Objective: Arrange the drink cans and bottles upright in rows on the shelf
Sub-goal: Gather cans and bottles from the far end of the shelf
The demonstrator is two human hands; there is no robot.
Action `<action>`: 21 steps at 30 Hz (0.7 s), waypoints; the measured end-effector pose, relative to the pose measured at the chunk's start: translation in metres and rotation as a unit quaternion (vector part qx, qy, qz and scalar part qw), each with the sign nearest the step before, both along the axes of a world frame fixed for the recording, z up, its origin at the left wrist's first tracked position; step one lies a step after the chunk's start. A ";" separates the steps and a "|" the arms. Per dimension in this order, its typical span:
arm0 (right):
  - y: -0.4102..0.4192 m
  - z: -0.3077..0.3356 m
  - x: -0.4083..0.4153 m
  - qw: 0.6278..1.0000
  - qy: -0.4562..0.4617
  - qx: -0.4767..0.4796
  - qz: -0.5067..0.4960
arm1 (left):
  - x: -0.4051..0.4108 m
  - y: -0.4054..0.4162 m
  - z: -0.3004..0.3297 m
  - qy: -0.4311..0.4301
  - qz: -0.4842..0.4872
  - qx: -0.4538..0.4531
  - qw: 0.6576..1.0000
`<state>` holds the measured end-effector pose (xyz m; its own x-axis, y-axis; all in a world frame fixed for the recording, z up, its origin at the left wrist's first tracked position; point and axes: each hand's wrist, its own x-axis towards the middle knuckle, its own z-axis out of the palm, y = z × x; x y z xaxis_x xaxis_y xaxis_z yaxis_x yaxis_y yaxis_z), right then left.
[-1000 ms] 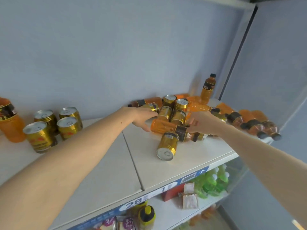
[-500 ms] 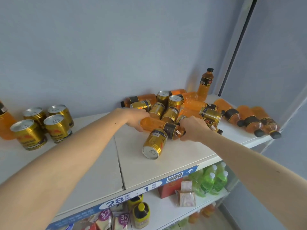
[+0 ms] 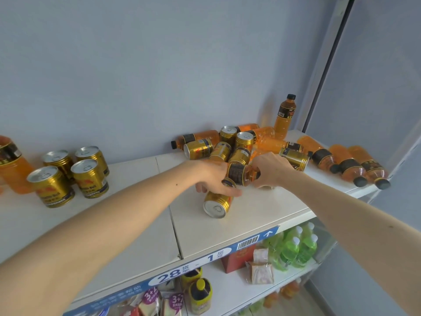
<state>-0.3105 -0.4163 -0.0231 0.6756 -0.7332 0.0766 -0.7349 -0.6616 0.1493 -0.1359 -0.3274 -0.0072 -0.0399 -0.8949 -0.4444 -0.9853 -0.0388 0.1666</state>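
Bottle (image 3: pixel 239 174) lies on its side at the near edge of the heap, between your two hands, long axis running left-right, cap end toward the right. Both hands are on it: left hand (image 3: pixel 214 176) wraps the body end, fingers curled under and forward; right hand (image 3: pixel 272 171) closes round the neck/cap end. Neither hand is nearer; each holds one end. Judgement: next move is a lift clear of the heap, then a turn of the axis to vertical, cap up.

Appearance: orange liquid, dark label band w/ gold print, dark cap mostly hidden by the right hand. Plastic; expect it to flex slightly under grip.

Loose can (image 3: pixel 218 202) lies just below and in front of the left hand, on its side, silver end facing near. It touches or nearly touches the left fingers; cannot tell which. Risk: it may roll toward the shelf (image 3: pixel 250 215) front edge when the bottle comes away.

Heap (image 3: pixel 237 147) behind the hands: gold cans and orange bottles mixed, mostly lying down. One upright bottle (image 3: pixel 286 115) stands at the far right against the wall. Three bottles (image 3: pixel 348 165) lie side by side at the right, caps toward the near edge.

Far left: four upright cans (image 3: pixel 70 174) in a block, w/ one orange bottle (image 3: pixel 12 165) beside them at the frame edge. Judgement: sorting is at an early stage.
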 end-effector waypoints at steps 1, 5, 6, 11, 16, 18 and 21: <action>0.000 0.001 0.000 1.000 -0.003 0.002 0.002 | -0.005 0.002 -0.005 -0.007 0.010 0.006 1.000; 0.001 0.007 0.003 0.999 -0.036 0.017 0.012 | -0.007 0.005 -0.021 -0.011 0.052 0.019 0.998; 0.001 0.009 0.004 0.999 -0.044 0.018 0.013 | -0.003 0.005 -0.022 0.004 0.063 0.016 0.998; 0.002 0.025 0.012 0.992 -0.119 0.025 0.030 | 0.016 0.010 -0.009 0.021 0.098 0.006 0.995; 0.010 0.049 0.039 0.977 -0.203 0.016 0.060 | 0.042 0.015 0.019 -0.042 0.083 -0.080 0.992; 0.013 0.060 0.054 0.973 -0.219 0.008 0.073 | 0.053 0.019 0.026 -0.083 0.078 -0.105 0.988; 0.013 0.071 0.072 0.971 -0.219 0.015 0.090 | 0.072 0.025 0.025 -0.106 0.084 -0.143 0.980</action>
<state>-0.2384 -0.4035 0.0476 0.7008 -0.6124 0.3658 -0.5956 -0.7846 -0.1725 -0.0639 -0.3019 0.0179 0.1850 -0.9701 -0.1568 -0.9826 -0.1854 -0.0125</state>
